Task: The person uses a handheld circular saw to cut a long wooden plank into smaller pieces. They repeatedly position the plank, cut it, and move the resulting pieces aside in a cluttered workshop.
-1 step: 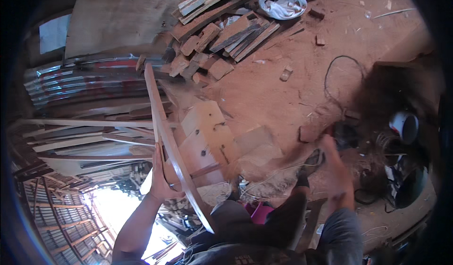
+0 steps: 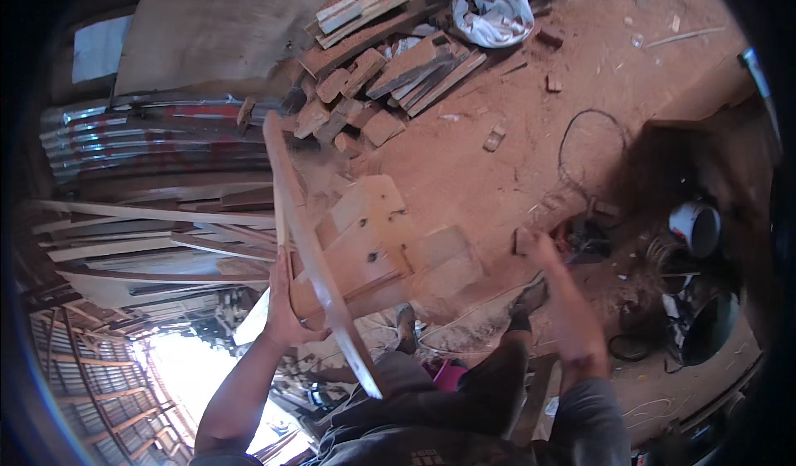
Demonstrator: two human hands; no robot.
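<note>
My left hand (image 2: 288, 321) grips the lower part of a long, narrow wooden plank (image 2: 319, 263). Its fingers lie along the left side and the thumb reaches toward the right. The plank stands slanted, with its lower end close to my lap. Behind it is a pale wooden board (image 2: 377, 217) with several dark holes or knots. My right hand (image 2: 551, 263) is out over the floor on the right, apart from the plank. Motion smears its fingers, and I cannot make out whether they hold anything. A small reddish block (image 2: 522, 240) shows beside its fingertips.
Offcuts (image 2: 362, 72) are heaped at the far middle, beside a white sack (image 2: 493, 14). Long timber strips (image 2: 157, 213) lie at left, near corrugated metal sheeting (image 2: 149, 138). A dark cable (image 2: 564, 138) loops over the dusty floor. At right stands a white bucket (image 2: 695, 224).
My right hand has moved a little to the left. The plank and board have shifted slightly in the picture, and my left hand keeps its hold.
</note>
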